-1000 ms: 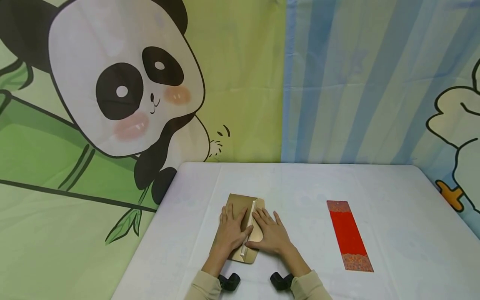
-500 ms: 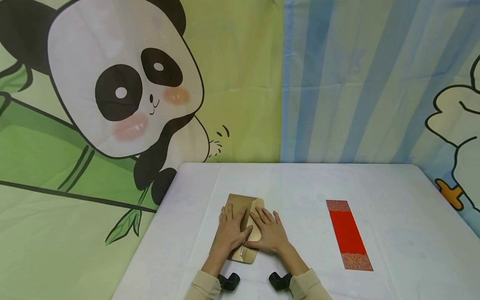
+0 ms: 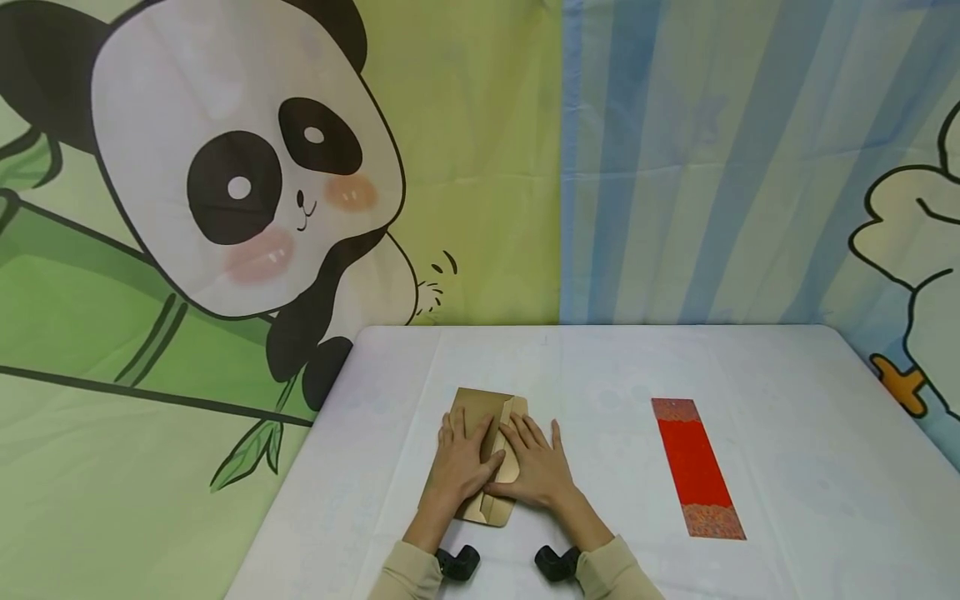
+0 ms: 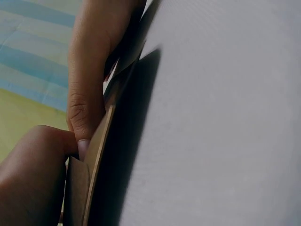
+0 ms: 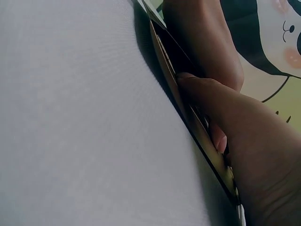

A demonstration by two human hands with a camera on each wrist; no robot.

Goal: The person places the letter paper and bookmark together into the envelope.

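Gold card [image 3: 483, 402] sits beneath left hand [image 3: 459, 467] and right hand [image 3: 538, 473], fingers spread and pressing, not gripping, flap [image 3: 508, 469] showing between right thumb and index; uneven thumb pressure could skew the crease or slide the card.

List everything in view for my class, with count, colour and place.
Table: one, white, foreground
Folded card: one, gold, on table
Strip: one, red with patterned ends, right of card
Backdrop: count unclear, green and blue-striped, behind table
Panda print: one, black and white, backdrop's left
Leaf prints: several, green, beside panda
Cartoon figure: one, white and orange, right edge
Sleeves: two, beige, bottom edge
Wrist fittings: two, black, between sleeves
Left hand: one, bare, on card's left
Right hand: one, bare, on card's right
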